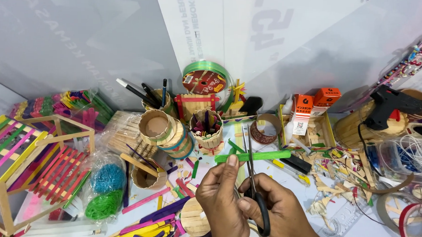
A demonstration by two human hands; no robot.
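- The left hand (221, 198) is pinching a green craft stick (253, 156) near its left end, fingers closed tight, keeping it level so its length is lying across the blades
- The right hand (276, 210) is curled shut through the black loops of a pair of scissors (251, 178), blades pointing to 12 o'clock and parted only slightly around the stick's middle, which suits a crosswise cut
- The stick is hovering above the desk (358, 226), just at 12 o'clock of both hands, not resting on anything
- At 10 o'clock of the hands, round stick-built cups (166, 130) are standing upright and holding pens and short coloured pieces, keeping stock within reach
- At 9 o'clock, a slatted frame (27, 155) of red, pink, yellow and green sticks is sitting tilted at the desk's edge, beside bags of blue and green thread (105, 192)
- At 7 o'clock, loose purple, yellow and pink sticks (149, 225) are lying in a heap
- At 2 o'clock, a black glue gun (390, 106) is resting on a stick-built holder, with offcuts (341, 169) scattered below and orange boxes (314, 104) nearby
- The desk is looking pale and crowded; grey and white printed sheets (99, 47) are leaning behind as a backdrop, a green ribbon spool (204, 78) propped against them
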